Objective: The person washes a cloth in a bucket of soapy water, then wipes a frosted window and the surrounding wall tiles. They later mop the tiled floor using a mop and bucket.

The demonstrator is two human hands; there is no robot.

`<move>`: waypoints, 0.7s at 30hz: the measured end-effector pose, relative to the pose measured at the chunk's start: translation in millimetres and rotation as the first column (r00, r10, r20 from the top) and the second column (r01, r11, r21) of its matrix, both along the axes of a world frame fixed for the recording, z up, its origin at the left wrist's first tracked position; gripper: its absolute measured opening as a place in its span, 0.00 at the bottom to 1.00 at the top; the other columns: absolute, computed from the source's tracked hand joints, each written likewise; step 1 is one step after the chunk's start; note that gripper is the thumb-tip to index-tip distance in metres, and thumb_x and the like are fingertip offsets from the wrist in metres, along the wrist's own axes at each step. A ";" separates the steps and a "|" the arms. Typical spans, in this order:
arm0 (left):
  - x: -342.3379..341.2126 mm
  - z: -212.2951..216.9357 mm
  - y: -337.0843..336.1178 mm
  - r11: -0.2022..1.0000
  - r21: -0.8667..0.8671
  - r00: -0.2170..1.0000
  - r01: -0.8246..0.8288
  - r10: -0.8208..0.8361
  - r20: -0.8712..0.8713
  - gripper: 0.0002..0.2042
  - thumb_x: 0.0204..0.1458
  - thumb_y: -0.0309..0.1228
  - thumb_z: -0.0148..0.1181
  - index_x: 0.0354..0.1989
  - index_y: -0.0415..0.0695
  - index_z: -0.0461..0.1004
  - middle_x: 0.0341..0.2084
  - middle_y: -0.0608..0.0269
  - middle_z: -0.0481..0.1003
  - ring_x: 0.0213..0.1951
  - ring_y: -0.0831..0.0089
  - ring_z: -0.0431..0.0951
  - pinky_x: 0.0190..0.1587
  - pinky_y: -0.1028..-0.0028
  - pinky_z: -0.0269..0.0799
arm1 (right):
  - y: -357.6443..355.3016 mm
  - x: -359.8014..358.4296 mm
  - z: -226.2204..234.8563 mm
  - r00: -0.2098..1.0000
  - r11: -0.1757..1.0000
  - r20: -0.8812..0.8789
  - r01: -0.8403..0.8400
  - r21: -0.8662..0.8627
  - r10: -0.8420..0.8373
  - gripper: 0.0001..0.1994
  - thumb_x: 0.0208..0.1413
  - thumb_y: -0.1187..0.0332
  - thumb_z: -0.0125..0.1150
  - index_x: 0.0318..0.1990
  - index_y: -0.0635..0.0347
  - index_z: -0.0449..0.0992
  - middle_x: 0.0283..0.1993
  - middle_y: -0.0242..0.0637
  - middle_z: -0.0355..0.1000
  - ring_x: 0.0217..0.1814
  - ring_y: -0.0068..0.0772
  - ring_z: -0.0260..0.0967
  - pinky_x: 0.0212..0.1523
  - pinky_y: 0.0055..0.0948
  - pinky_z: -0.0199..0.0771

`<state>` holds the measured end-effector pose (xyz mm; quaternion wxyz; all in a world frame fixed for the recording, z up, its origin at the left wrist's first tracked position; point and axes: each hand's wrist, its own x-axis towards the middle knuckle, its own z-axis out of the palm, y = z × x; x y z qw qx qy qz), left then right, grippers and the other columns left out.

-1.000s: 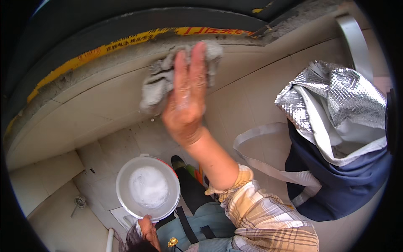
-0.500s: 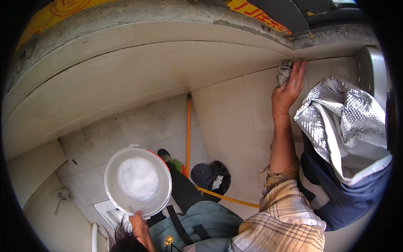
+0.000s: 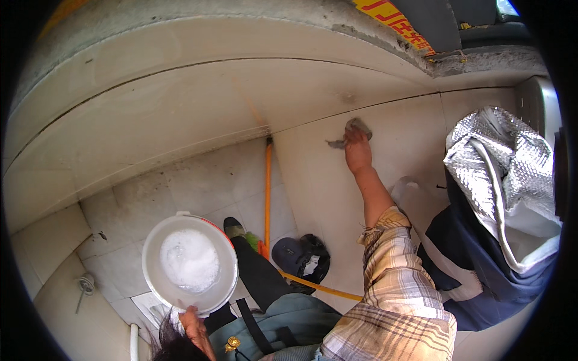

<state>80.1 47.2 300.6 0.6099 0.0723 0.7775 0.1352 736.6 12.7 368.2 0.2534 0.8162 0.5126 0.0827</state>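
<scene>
My left hand (image 3: pixel 194 325) grips the near rim of a white plastic basin (image 3: pixel 155 280), holding it out over the floor at the left. White suds (image 3: pixel 190 260) float on the liquid in it. On the right, my right arm in a plaid sleeve reaches forward. My right hand (image 3: pixel 358 150) is closed on a grey cloth (image 3: pixel 359 125), which it presses against the beige tiled wall (image 3: pixel 397 129). One end of the cloth trails out to the left. My fingertips are partly covered by the cloth.
A long orange pole (image 3: pixel 268 192) leans in the corner, with another orange handle (image 3: pixel 325 290) lying below. Beside them is a black bin bag in a dustbin (image 3: pixel 313 262). At the right a silver-lined navy bag (image 3: pixel 487 240) stands close to my arm. A drain fitting (image 3: pixel 85 283) shows far left.
My right hand has moved left and a little nearer along the wall with the cloth, away from the ledge corner. My left hand still holds the basin, slightly shifted in view.
</scene>
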 end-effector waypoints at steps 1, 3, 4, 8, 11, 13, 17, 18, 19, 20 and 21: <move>4.0 -0.1 -4.5 0.999 0.033 1.000 -0.029 0.029 -0.002 0.25 0.38 0.19 0.44 0.51 0.34 0.58 0.33 0.54 0.68 0.30 0.59 0.74 0.28 0.62 0.76 | -7.2 2.5 -5.5 1.000 1.000 -0.005 0.005 0.021 -0.005 0.14 0.46 0.77 0.50 0.41 0.65 0.75 0.56 0.33 0.65 0.62 0.38 0.56 0.64 0.36 0.51; 5.2 3.1 -9.7 0.996 0.060 0.998 -0.068 0.068 0.001 0.25 0.38 0.18 0.44 0.51 0.35 0.57 0.34 0.54 0.68 0.31 0.59 0.74 0.28 0.62 0.76 | -13.6 1.6 -5.1 1.000 0.999 -0.024 0.006 0.051 -0.005 0.14 0.45 0.77 0.50 0.42 0.64 0.75 0.55 0.33 0.66 0.61 0.38 0.56 0.64 0.36 0.51; 8.3 3.2 -7.2 0.996 0.055 0.997 -0.073 0.072 0.008 0.26 0.38 0.18 0.44 0.52 0.35 0.57 0.34 0.54 0.68 0.31 0.59 0.74 0.29 0.62 0.76 | -16.4 5.8 1.4 1.000 0.981 -0.018 -0.016 0.194 0.020 0.16 0.44 0.78 0.51 0.44 0.63 0.74 0.54 0.35 0.67 0.60 0.40 0.58 0.63 0.37 0.53; -11.3 -12.4 -6.8 0.995 0.073 0.996 -0.067 0.063 0.062 0.29 0.37 0.16 0.43 0.55 0.36 0.56 0.36 0.53 0.68 0.32 0.58 0.73 0.31 0.63 0.76 | 36.1 -1.4 81.2 0.919 0.940 0.384 -0.205 0.271 0.090 0.20 0.46 0.80 0.50 0.49 0.59 0.71 0.52 0.36 0.66 0.56 0.42 0.59 0.59 0.41 0.54; 3.0 -24.1 -3.6 0.996 0.045 0.993 -0.076 0.072 0.093 0.31 0.38 0.15 0.42 0.58 0.39 0.54 0.37 0.56 0.68 0.33 0.58 0.73 0.33 0.63 0.75 | 49.2 0.5 93.8 0.937 0.947 0.348 -0.142 0.287 0.035 0.18 0.46 0.78 0.52 0.48 0.60 0.71 0.57 0.32 0.62 0.60 0.40 0.54 0.60 0.40 0.51; -1.8 -43.6 -8.5 1.000 -0.017 0.996 0.006 -0.005 0.086 0.32 0.39 0.16 0.42 0.60 0.42 0.53 0.36 0.57 0.68 0.33 0.59 0.73 0.33 0.62 0.75 | 45.1 -7.5 80.8 0.940 0.962 0.333 -0.156 0.224 0.075 0.18 0.46 0.77 0.52 0.48 0.61 0.71 0.58 0.34 0.60 0.62 0.41 0.52 0.61 0.40 0.51; 13.5 -65.4 -15.2 0.998 -0.015 0.995 -0.056 0.057 0.087 0.33 0.39 0.18 0.45 0.61 0.38 0.51 0.37 0.54 0.69 0.33 0.63 0.73 0.29 0.67 0.74 | 10.4 -17.8 11.0 0.979 0.983 0.120 -0.173 0.059 0.165 0.17 0.48 0.76 0.50 0.48 0.61 0.70 0.60 0.38 0.57 0.64 0.44 0.50 0.62 0.41 0.49; 11.0 -71.3 -20.1 0.998 -0.044 0.998 -0.035 0.037 0.047 0.32 0.39 0.18 0.46 0.60 0.38 0.54 0.36 0.54 0.69 0.34 0.63 0.73 0.30 0.66 0.75 | -0.6 -25.0 -16.6 0.987 0.988 0.048 -0.155 0.013 0.154 0.17 0.49 0.75 0.49 0.49 0.62 0.69 0.60 0.39 0.57 0.64 0.45 0.49 0.63 0.41 0.48; -1.9 -93.6 -36.9 0.999 -0.012 0.998 -0.043 0.043 0.040 0.28 0.40 0.17 0.46 0.55 0.43 0.58 0.30 0.59 0.68 0.29 0.62 0.73 0.24 0.62 0.75 | -11.9 -34.1 -39.0 0.990 0.989 -0.016 -0.142 -0.045 0.142 0.17 0.50 0.75 0.49 0.50 0.63 0.69 0.60 0.40 0.57 0.65 0.45 0.49 0.64 0.41 0.48; 0.6 -100.1 -38.9 0.996 -0.069 0.999 -0.049 0.049 -0.007 0.26 0.39 0.18 0.47 0.53 0.42 0.59 0.30 0.59 0.68 0.29 0.62 0.73 0.24 0.62 0.75 | -27.5 -41.9 -64.7 0.988 0.977 -0.065 -0.148 -0.157 0.139 0.18 0.50 0.74 0.48 0.51 0.63 0.69 0.61 0.39 0.57 0.65 0.45 0.49 0.64 0.40 0.48; -6.4 -123.8 -47.3 0.999 -0.050 0.999 -0.019 0.021 0.035 0.25 0.39 0.19 0.48 0.51 0.40 0.60 0.30 0.58 0.68 0.28 0.62 0.73 0.23 0.62 0.75 | -60.6 -50.0 -77.1 0.992 0.951 -0.081 -0.120 -0.284 0.101 0.18 0.51 0.73 0.48 0.51 0.63 0.69 0.61 0.39 0.57 0.64 0.44 0.50 0.64 0.40 0.48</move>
